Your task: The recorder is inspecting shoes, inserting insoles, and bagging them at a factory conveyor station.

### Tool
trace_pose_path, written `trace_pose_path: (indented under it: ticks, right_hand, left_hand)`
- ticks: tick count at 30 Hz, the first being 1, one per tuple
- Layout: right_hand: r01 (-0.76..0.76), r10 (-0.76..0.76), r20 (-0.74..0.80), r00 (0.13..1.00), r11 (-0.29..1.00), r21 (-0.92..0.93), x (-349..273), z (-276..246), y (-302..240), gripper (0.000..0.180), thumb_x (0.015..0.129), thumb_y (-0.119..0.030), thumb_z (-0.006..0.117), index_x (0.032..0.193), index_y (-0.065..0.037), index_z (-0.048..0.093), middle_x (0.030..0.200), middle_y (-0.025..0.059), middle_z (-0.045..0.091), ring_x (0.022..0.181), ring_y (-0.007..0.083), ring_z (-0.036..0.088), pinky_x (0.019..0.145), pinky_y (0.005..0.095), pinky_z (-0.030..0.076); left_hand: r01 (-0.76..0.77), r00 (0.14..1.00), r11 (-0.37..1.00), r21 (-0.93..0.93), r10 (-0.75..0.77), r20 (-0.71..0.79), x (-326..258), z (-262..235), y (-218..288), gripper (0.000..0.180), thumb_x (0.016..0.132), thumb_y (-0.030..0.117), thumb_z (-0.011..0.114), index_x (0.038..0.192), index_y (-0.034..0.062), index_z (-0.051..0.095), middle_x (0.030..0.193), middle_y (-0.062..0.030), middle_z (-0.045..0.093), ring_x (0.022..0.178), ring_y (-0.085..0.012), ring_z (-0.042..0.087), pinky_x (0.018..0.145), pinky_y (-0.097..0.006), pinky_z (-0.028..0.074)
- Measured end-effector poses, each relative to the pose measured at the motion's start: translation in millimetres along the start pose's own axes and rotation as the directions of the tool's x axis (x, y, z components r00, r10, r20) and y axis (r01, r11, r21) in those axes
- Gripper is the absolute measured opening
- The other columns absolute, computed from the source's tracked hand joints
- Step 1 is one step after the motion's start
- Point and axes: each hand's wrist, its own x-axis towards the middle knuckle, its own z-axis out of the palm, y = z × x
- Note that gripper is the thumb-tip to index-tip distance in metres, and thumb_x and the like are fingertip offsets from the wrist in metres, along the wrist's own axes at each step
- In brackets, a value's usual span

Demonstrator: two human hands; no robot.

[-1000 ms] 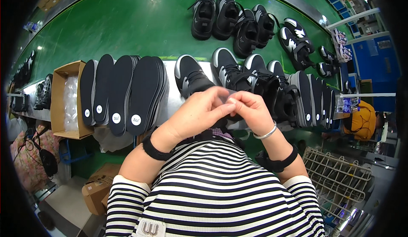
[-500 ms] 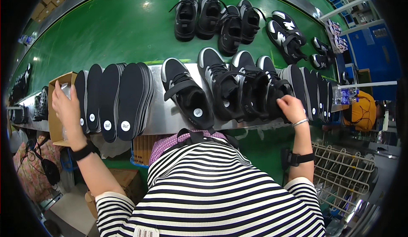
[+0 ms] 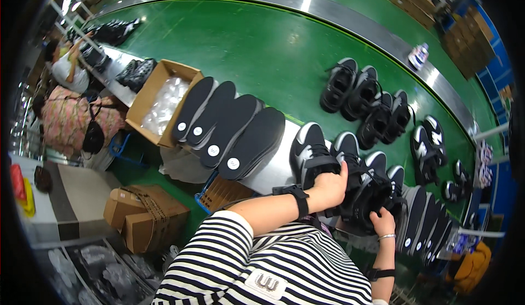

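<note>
Black sneakers with silver toes stand in a row at the metal table edge. My left hand (image 3: 330, 189) is over the leftmost sneaker (image 3: 309, 143), beside the neighbouring sneaker (image 3: 345, 146). One digit points up; its other fingers are mostly hidden. At the heel end of the row's right side, my right hand (image 3: 383, 222) has its fingers curled against the rightmost sneaker (image 3: 396, 176). Stacks of black insoles (image 3: 256, 143) with round white stickers lie left of the row. More insoles (image 3: 416, 212) stand in stacks to the right.
An open cardboard box (image 3: 153, 83) of clear plastic bags stands left of the insoles. Beyond the row, more black sneakers (image 3: 358, 94) rest on the green surface (image 3: 240, 42). Brown cartons (image 3: 147, 217) sit low on the left. Another person's floral clothing (image 3: 74, 119) shows at far left.
My left hand has moved right, from beside the cardboard box to the leftmost sneaker. My right hand stays near the row's right end. The view has turned left and tilted.
</note>
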Motion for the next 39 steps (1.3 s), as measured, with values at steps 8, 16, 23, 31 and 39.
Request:
trace_pose_path:
  ticks: [8,16,23,31,39]
  right_hand:
    - [0.031,-0.182,0.092,0.979,0.577,0.816,-20,-79,-36,0.014,0.072,-0.003,0.049,0.080,0.006,0.057,0.070,0.0041,0.058,0.065,0.0081,0.051,0.058,0.0223,0.042]
    - [0.391,-0.527,0.013,0.850,0.646,0.655,30,-124,-190,0.025,0.070,-0.019,0.056,0.067,0.005,0.050,0.060,0.0108,0.053,0.056,0.0123,0.048,0.051,0.0305,0.039]
    - [0.549,-0.570,0.001,0.822,0.793,0.263,136,-110,-374,0.037,0.070,-0.037,0.052,0.091,-0.008,0.061,0.097,0.0113,0.060,0.094,0.0266,0.055,0.080,0.0402,0.042]
    - [0.535,-0.490,-0.417,0.765,0.845,-0.011,195,-55,-277,0.020,0.067,-0.018,0.055,0.083,-0.007,0.059,0.087,0.0128,0.056,0.085,0.0284,0.054,0.071,0.0408,0.043]
    - [-0.001,-0.060,-0.256,0.965,0.973,-0.232,198,-61,-132,0.037,0.062,-0.028,0.066,0.091,-0.010,0.056,0.107,0.0094,0.047,0.107,0.0240,0.040,0.085,0.0431,0.036]
  left_hand:
    - [-0.302,0.911,0.760,-0.575,0.053,-0.409,-12,-93,-44,0.059,0.065,0.017,0.053,0.118,-0.0016,0.035,0.082,-0.0247,0.058,0.078,-0.0380,0.057,0.070,-0.040,0.046]
    - [-0.260,0.866,0.802,-0.538,-0.053,-0.497,-40,-261,-154,0.060,0.067,0.002,0.052,0.124,0.0005,0.033,0.083,-0.0107,0.058,0.072,-0.0119,0.056,0.061,-0.024,0.046]
    - [0.116,0.736,0.985,-0.125,-0.169,-0.655,-3,-332,-290,0.058,0.072,0.008,0.055,0.126,0.0110,0.036,0.066,-0.0111,0.054,0.060,-0.0196,0.053,0.062,-0.031,0.044]
    - [0.029,0.756,0.933,-0.360,-0.256,-0.602,38,-298,-330,0.032,0.077,0.008,0.053,0.108,-0.0008,0.050,0.084,-0.0087,0.059,0.077,-0.0133,0.055,0.073,-0.025,0.043]
    - [-0.276,0.926,0.961,-0.016,0.261,-0.274,126,-213,-170,0.038,0.074,0.015,0.060,0.109,0.0051,0.050,0.090,-0.0117,0.057,0.084,-0.0228,0.055,0.076,-0.032,0.043]
